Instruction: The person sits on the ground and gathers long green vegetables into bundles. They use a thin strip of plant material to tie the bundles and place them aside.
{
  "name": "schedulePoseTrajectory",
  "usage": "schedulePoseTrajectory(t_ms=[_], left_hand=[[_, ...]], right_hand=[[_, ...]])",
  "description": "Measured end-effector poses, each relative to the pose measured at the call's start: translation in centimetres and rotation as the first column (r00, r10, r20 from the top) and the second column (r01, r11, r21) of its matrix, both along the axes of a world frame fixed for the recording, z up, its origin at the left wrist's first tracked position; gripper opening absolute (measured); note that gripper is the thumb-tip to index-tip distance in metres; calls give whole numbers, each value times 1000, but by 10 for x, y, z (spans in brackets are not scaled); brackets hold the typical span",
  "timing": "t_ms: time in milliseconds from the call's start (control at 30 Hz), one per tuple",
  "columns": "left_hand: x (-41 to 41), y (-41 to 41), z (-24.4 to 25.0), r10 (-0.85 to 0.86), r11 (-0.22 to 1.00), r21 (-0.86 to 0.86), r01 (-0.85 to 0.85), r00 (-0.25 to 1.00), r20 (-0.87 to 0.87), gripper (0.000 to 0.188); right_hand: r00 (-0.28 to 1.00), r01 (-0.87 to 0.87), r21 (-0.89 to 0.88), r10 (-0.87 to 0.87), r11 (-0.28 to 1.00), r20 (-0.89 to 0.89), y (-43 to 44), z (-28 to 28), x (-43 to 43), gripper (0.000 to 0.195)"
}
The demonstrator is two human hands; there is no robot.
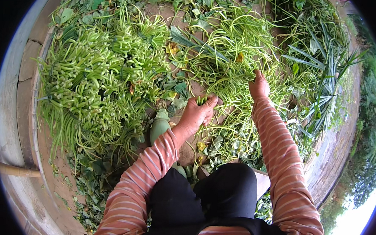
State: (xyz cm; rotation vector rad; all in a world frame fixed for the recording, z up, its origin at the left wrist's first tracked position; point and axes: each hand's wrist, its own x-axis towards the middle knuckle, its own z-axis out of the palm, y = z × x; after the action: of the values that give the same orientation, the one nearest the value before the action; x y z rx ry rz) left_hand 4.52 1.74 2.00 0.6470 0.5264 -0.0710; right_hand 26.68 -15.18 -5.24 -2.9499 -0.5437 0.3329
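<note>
My left hand (201, 110) is closed around a small bunch of green stems (201, 100), whose cut ends show between thumb and fingers. Farther forward and to the right, my right hand (259, 86) reaches into a loose heap of long, thin green stems (243, 34). Its thumb and fingertips meet at the stems there; whether it grips any is hard to tell. Strips of long, narrow leaf (201, 46) lie across the heap. On the left stands a large pile of tied stem bundles (87, 83), cut ends upward. A pale green gourd-like vegetable (159, 127) lies beside my left wrist.
Stripped leaves (91, 173) litter the earthen ground around my knees. More leafy vines (314, 15) lie at the far right, beside a cut fan-shaped frond (331, 90). A low wall (11, 108) runs along the left, and bushes (371, 127) grow beyond the right edge.
</note>
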Motion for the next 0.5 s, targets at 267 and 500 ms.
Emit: schedulePoseTrajectory(t_ms=[267, 500], left_hand=[[0, -3, -5, -35, 998, 49, 33, 999, 31, 28], [1, -4, -6, -17, 999, 44, 16, 1000, 24, 28]], right_hand=[[995, 54, -64, -59, 996, -78, -4, 15, 3, 27], [993, -93, -25, 90, 995, -81, -16, 42, 2, 24]])
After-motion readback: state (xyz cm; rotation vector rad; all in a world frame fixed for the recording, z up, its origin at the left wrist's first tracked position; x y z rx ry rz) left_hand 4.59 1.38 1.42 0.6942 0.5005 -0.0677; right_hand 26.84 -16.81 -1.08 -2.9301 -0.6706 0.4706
